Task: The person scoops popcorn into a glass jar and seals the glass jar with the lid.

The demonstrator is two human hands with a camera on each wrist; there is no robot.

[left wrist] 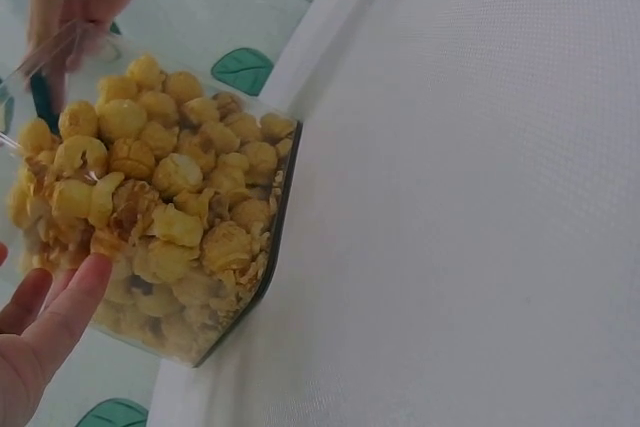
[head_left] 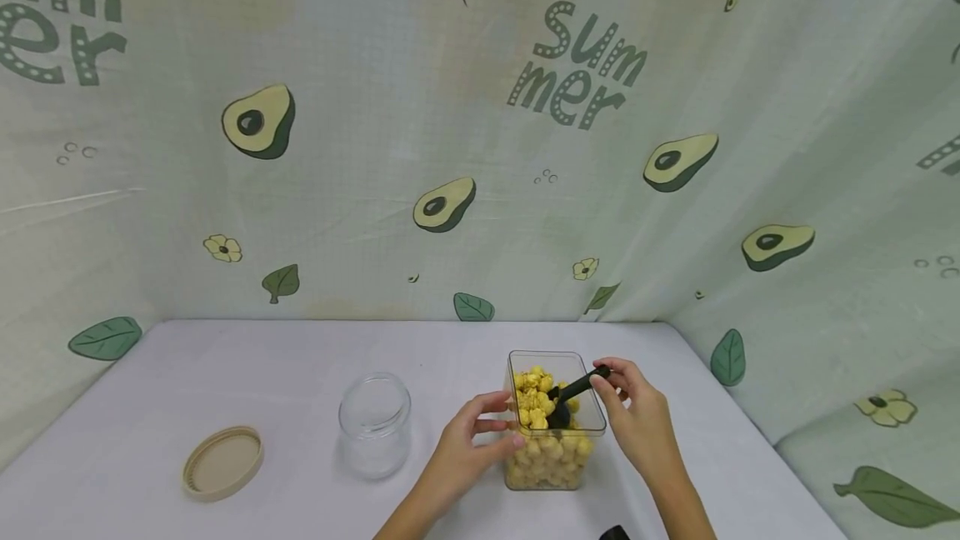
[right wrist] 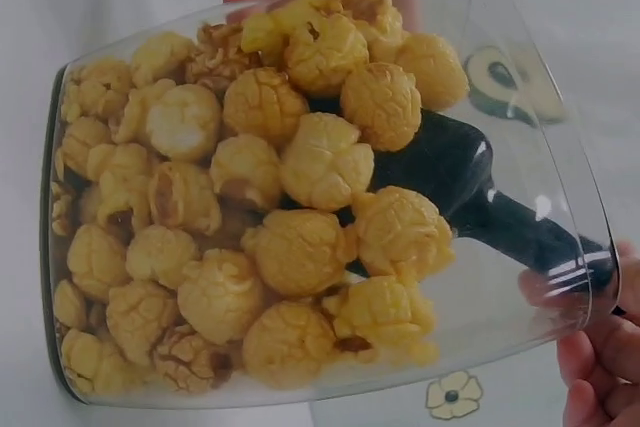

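A clear square container (head_left: 555,461) of yellow popcorn (head_left: 531,397) stands on the table. My left hand (head_left: 474,442) rests against its left side, fingers spread along the wall; in the left wrist view, fingertips (left wrist: 92,272) touch the clear side. My right hand (head_left: 633,407) pinches the handle of a black scoop (head_left: 581,387) at the container's right rim. The scoop slants down into the popcorn, its bowl (right wrist: 440,162) partly buried among the kernels in the right wrist view.
Left of the container stands a clear round jar (head_left: 375,432) with no lid on it. Farther left lies a beige round lid (head_left: 223,463). A small black object (head_left: 615,532) shows at the bottom edge. A printed cloth (head_left: 360,148) hangs behind the white table (head_left: 285,373).
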